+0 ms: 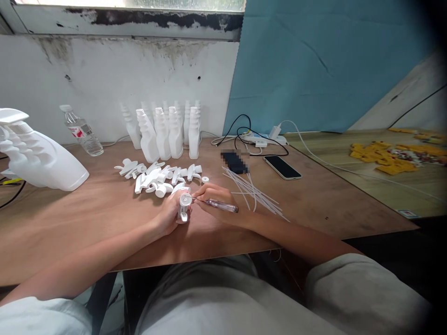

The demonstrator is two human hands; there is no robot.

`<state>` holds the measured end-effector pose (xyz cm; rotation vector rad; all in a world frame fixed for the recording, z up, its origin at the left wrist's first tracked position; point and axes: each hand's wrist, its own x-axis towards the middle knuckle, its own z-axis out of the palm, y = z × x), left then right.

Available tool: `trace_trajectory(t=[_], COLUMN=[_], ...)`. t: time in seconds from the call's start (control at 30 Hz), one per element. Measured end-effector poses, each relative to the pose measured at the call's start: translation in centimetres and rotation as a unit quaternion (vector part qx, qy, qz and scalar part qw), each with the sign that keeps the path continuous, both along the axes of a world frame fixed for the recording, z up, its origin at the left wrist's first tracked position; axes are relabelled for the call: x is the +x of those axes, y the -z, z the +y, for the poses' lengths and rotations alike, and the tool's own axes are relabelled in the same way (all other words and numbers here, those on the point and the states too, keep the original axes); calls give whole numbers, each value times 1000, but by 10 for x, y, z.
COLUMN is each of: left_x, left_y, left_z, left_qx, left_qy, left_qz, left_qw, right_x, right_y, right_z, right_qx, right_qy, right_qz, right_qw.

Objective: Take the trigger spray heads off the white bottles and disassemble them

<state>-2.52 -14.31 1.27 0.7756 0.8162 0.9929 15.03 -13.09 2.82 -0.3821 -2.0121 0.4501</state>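
My left hand [170,214] is closed around a white trigger spray head [184,213], its round collar turned up toward me. In my right hand [216,197] is a small screwdriver [223,205] with a clear handle, pinched near the shaft. The thin shaft points left and meets the collar of the spray head; whether its tip is inside I cannot tell. Just beyond my hands lies a loose pile of white spray heads [153,177]. A small white ring [205,179] rests at the pile's right end.
Several white bottles [162,135] stand at the wall. Thin white tubes [256,193] lie to the right, near a phone [282,167] and a blurred dark object [234,162]. A power strip [260,138] trails cables. Leftward are a water bottle [84,132] and larger white bottles [45,156].
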Motion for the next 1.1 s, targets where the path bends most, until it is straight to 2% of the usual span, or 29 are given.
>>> trace_trajectory(t=[0.13, 0.23, 0.3, 0.37, 0.47, 0.6, 0.7, 0.8, 0.87, 0.97, 1.1], left_x=[-2, -2, -1, 1, 5, 9, 10, 11, 11, 11, 10], left_y=[3, 1, -2, -5, -9, -9, -5, -1, 0, 0, 0], left_z=[0, 0, -1, -2, -6, -10, -10, -11, -11, -11, -11], left_qx=[10, 7, 7, 10, 16, 19, 33, 54, 62, 53, 49], left_qy=[23, 52, 58, 42, 14, -18, -30, -27, -32, -51, -49], left_qz=[21, 43, 46, 44, 44, 51, 46, 46, 53, 57, 59], left_qw=[999, 998, 997, 998, 999, 998, 998, 997, 996, 996, 996], right_x=[-1, 0, 2, 5, 9, 9, 6, 4, 3, 1, -3], right_y=[-3, -9, -13, -16, -15, -10, -9, -10, -11, -12, -16], right_z=[-1, 0, 0, -1, -4, -4, -2, -5, -10, -17, -21], right_qx=[-107, -207, -235, -207, -79, 70, 127, 142, 99, -24, -142], right_qy=[1, -38, -55, -32, 25, 20, 15, 33, 41, 69, 100], right_qz=[21, 31, 27, 17, -12, -61, -68, -83, -88, -59, -35], right_qw=[994, 977, 970, 978, 996, 996, 989, 986, 990, 996, 984])
